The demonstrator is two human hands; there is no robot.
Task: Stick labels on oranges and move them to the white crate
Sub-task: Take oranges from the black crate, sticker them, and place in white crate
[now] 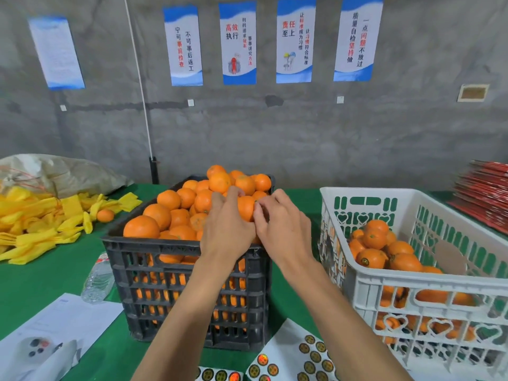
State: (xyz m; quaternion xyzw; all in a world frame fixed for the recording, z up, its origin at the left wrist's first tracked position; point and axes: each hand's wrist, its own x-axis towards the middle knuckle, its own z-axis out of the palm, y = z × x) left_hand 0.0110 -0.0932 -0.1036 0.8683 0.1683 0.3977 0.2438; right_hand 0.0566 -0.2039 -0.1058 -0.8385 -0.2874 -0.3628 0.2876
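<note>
A black crate (189, 287) piled high with oranges stands in the middle of the green table. Above it my left hand (226, 229) grips one orange (245, 207). My right hand (280, 224) touches that orange's right side with curled fingertips, and a small dark label (256, 202) shows at the fingertips. The white crate (428, 281) stands to the right and holds several labelled oranges (384, 251). Sheets of round labels (308, 358) lie on the table at the front, under my forearms.
Yellow foam sleeves (41, 224) and a loose orange (105, 215) lie at the left, with a sack behind them. A plastic bottle (97, 281) and papers (55, 325) lie at front left. Red cartons (486, 193) are stacked at far right. A concrete wall stands behind.
</note>
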